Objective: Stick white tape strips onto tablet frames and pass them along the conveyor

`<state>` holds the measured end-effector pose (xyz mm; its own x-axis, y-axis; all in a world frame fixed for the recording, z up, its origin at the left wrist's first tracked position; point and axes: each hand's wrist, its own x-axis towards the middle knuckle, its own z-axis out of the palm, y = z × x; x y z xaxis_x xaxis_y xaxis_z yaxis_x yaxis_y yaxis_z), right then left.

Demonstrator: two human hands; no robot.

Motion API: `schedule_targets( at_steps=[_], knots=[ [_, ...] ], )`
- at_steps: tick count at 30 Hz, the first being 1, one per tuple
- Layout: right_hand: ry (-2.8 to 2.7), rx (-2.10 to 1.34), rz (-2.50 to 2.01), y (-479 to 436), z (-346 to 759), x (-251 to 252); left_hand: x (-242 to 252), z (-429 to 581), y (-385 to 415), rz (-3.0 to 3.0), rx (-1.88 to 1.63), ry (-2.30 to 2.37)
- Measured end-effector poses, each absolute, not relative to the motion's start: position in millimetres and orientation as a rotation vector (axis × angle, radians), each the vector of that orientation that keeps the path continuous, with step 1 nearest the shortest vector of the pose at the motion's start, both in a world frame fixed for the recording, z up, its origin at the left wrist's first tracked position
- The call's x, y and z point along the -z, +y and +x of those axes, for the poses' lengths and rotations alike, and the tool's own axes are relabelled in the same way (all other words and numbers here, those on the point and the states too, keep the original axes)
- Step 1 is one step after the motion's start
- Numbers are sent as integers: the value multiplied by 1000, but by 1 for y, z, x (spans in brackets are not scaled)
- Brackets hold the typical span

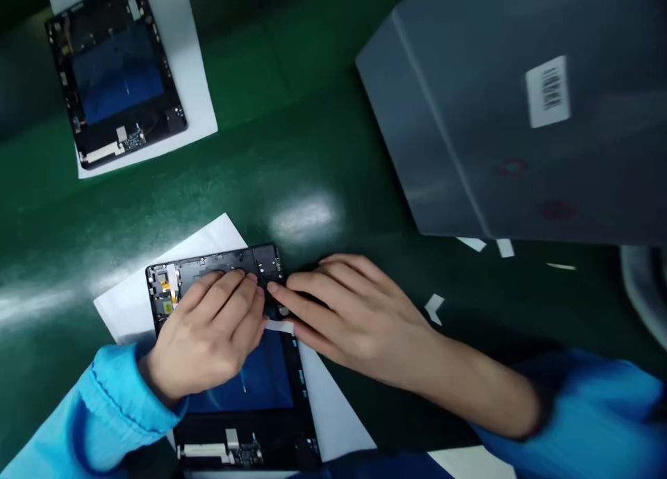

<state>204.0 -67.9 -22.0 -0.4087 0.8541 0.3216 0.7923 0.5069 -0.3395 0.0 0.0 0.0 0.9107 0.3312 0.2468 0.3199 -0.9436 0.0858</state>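
An opened tablet housing [244, 423], black with a blue panel inside, lies at the lower middle over a white sheet [338, 409]. My left hand [208, 333] rests on its upper part, fingers curled and pressed together. From those fingertips a short white strip [280, 325] sticks out to the right. My right hand [359, 315] reaches in from the right, its fingers stretched over the housing's right edge. Its thumb tip is at the strip's right end, apart from the index finger. The left fingers hide part of the housing and the strip's left end.
A second opened tablet housing [117, 76] lies on a white sheet [192, 96] at the upper left. A large grey box-like object [469, 117] with a barcode label [548, 91] fills the upper right. White scraps [434, 309] lie on the green table [313, 159].
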Motion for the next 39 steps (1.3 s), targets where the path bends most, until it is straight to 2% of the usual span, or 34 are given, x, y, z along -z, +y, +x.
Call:
schedule_targets(
  at_steps=[8,26,32,35,39],
  knots=[
    [-2325,-92,-1369,-68,203,23,1,-1,3,3018,-438,507],
    [-2285,-348,-1408,-67,200,21,4,-4,7,2873,-453,516],
    [-2105,-296,-1231,-76,210,16,-2,-4,11,2841,-382,543],
    [-1965,-287,-1233,-86,218,12,-18,5,13,2979,-291,463],
    [-1905,-308,-1247,-90,223,17,-38,27,17,3295,-107,97]
  ],
)
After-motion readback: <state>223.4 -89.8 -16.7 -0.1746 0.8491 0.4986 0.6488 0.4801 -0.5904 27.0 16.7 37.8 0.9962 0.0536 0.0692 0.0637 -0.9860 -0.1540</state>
